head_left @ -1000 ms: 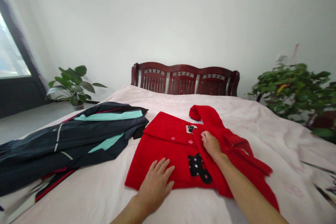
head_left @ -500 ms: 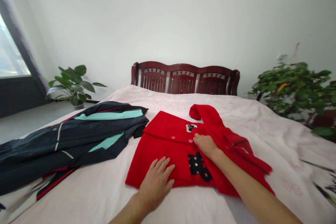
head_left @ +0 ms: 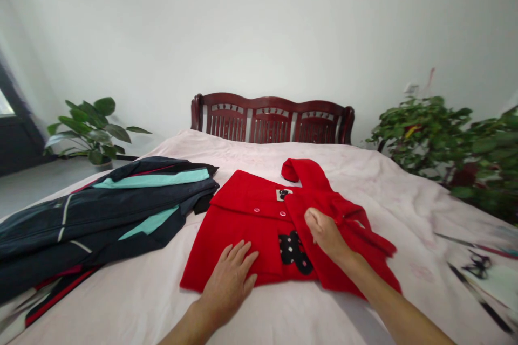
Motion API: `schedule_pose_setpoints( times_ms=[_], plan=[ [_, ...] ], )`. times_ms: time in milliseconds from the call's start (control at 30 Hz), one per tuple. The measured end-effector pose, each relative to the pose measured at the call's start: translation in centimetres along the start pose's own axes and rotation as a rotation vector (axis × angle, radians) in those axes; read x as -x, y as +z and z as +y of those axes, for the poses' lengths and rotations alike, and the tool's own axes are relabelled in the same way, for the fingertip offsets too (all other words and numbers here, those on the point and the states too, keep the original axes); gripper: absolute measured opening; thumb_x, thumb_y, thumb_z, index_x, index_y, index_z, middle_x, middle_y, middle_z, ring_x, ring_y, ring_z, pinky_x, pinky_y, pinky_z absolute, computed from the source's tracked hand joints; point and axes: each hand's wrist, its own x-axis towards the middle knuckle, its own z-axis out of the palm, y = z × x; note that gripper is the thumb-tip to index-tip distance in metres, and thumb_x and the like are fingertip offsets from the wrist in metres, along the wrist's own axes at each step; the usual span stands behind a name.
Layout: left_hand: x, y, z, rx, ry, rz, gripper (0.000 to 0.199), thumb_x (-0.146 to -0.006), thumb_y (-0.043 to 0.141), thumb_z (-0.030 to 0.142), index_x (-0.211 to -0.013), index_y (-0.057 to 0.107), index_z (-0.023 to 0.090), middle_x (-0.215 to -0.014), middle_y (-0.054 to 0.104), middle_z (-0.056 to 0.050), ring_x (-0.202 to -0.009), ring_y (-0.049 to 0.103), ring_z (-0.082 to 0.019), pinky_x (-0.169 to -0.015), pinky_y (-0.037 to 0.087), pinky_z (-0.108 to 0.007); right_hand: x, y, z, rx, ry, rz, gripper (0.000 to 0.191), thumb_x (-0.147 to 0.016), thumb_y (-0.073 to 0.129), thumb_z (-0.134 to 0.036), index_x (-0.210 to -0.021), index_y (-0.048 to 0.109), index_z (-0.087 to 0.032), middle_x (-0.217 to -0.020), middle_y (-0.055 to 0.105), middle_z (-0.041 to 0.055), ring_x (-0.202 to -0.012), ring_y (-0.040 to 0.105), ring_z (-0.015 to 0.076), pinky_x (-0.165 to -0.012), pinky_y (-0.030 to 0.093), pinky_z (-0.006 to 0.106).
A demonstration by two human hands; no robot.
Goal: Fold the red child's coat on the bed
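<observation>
A red coat (head_left: 243, 237) with buttons lies partly folded on the bed, its sleeve (head_left: 313, 172) bent toward the headboard. On its front are a black patch with white dots (head_left: 292, 248) and a small pale patch with a dark motif (head_left: 284, 194). My left hand (head_left: 230, 275) rests flat on the lower left of the coat, fingers spread. Over the right front panel, my right hand (head_left: 327, 233) is closed like a fist; no cloth shows gathered in it. Its fingertips are hidden.
Dark navy clothes with turquoise panels (head_left: 137, 207) lie to the left on the pale pink bedspread (head_left: 162, 291). Thin dark items (head_left: 479, 296) lie at the right edge. A wooden headboard (head_left: 270, 118) stands behind, between a left plant (head_left: 93, 129) and a right plant (head_left: 429, 135).
My right hand has moved off the coat's front edge onto the panel to its right and is curled closed. My left hand stays flat. The view has swung slightly right.
</observation>
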Motion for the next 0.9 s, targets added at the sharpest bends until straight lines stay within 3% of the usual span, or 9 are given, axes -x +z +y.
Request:
schedule_pose_setpoints(
  times_ms=[67,133,200,300,433,567,667,800,900],
  plan=[
    [0.0,0.2,-0.1,-0.005,0.002,0.006,0.051,-0.092,0.052,0.031,-0.142,0.047,0.032,-0.153,0.045,-0.003,-0.142,0.039,-0.025,-0.117,0.031,-0.05,2.1,0.0,-0.8,-0.29,-0.151,-0.213,0.018,-0.092,0.044,-0.029,-0.091,0.06,-0.019,-0.078,0.065,0.0006,-0.066,0.061,0.0134,-0.061,0.046,0.023],
    [0.0,0.4,-0.2,-0.012,0.004,0.012,0.051,-0.092,0.051,0.031,-0.143,0.047,0.032,-0.153,0.045,-0.003,-0.141,0.039,-0.025,-0.117,0.032,-0.05,2.9,0.0,-0.7,-0.444,-0.257,-0.336,0.023,-0.08,0.058,-0.023,-0.102,0.063,-0.02,-0.097,0.068,0.0025,-0.08,0.065,0.0147,-0.07,0.05,0.024],
    [0.1,0.4,-0.2,-0.019,0.01,0.016,0.05,-0.093,0.05,0.031,-0.143,0.046,0.032,-0.153,0.045,-0.003,-0.141,0.039,-0.025,-0.117,0.032,-0.05,2.3,-0.1,0.5,-0.376,-0.218,-0.211,0.032,-0.079,0.058,-0.021,-0.111,0.063,-0.02,-0.115,0.066,0.0068,-0.098,0.064,0.018,-0.086,0.05,0.029],
    [0.2,0.4,-0.2,-0.023,0.019,0.025,0.05,-0.094,0.049,0.031,-0.143,0.046,0.032,-0.153,0.045,-0.003,-0.141,0.039,-0.025,-0.117,0.032,-0.05,0.2,-0.3,3.5,-0.014,0.069,0.069,0.039,-0.09,0.05,-0.03,-0.124,0.058,-0.014,-0.13,0.059,0.0174,-0.12,0.056,0.0266,-0.1,0.044,0.04],
    [0.2,0.5,-0.2,-0.031,0.017,0.029,0.05,-0.093,0.051,0.03,-0.143,0.047,0.033,-0.152,0.046,-0.002,-0.141,0.04,-0.025,-0.117,0.033,-0.049,-1.5,0.3,6.6,0.185,0.383,-0.051,0.054,-0.089,0.053,-0.047,-0.126,0.056,-0.008,-0.123,0.062,0.0248,-0.116,0.059,0.0348,-0.091,0.047,0.045],
    [0.0,0.8,-0.5,-0.049,0.018,0.018,0.051,-0.092,0.052,0.03,-0.142,0.047,0.034,-0.152,0.046,-0.001,-0.14,0.042,-0.025,-0.116,0.035,-0.049,-2.2,0.5,7.5,0.128,0.373,-0.021,0.038,-0.09,0.052,-0.041,-0.114,0.063,-0.013,-0.111,0.07,0.0156,-0.102,0.067,0.0263,-0.083,0.049,0.033],
    [-0.1,1.0,-0.7,-0.067,0.035,0.023,0.051,-0.091,0.053,0.03,-0.142,0.048,0.034,-0.151,0.047,-0.001,-0.139,0.043,-0.026,-0.114,0.037,-0.049,-3.6,-0.8,8.3,0.122,0.38,0.109,0.041,-0.096,0.037,-0.038,-0.126,0.058,-0.017,-0.118,0.068,0.0118,-0.108,0.064,0.0217,-0.087,0.047,0.029],
    [-0.1,1.1,-0.9,-0.086,0.06,0.053,0.05,-0.092,0.053,0.031,-0.141,0.049,0.033,-0.15,0.049,-0.002,-0.137,0.046,-0.026,-0.113,0.039,-0.047,-5.6,-2.1,10.2,0.176,0.492,0.198,0.047,-0.097,0.035,-0.037,-0.137,0.048,-0.015,-0.122,0.065,0.0175,-0.11,0.063,0.0258,-0.089,0.047,0.035],
    [0.0,1.2,-1.0,-0.101,0.071,0.051,0.049,-0.092,0.052,0.032,-0.141,0.049,0.033,-0.15,0.049,-0.002,-0.136,0.046,-0.026,-0.113,0.04,-0.047,-5.9,-0.7,11.1,0.212,0.54,0.162,0.044,-0.096,0.039,-0.034,-0.131,0.051,-0.011,-0.116,0.066,0.0212,-0.106,0.065,0.0292,-0.087,0.048,0.041]
  ],
)
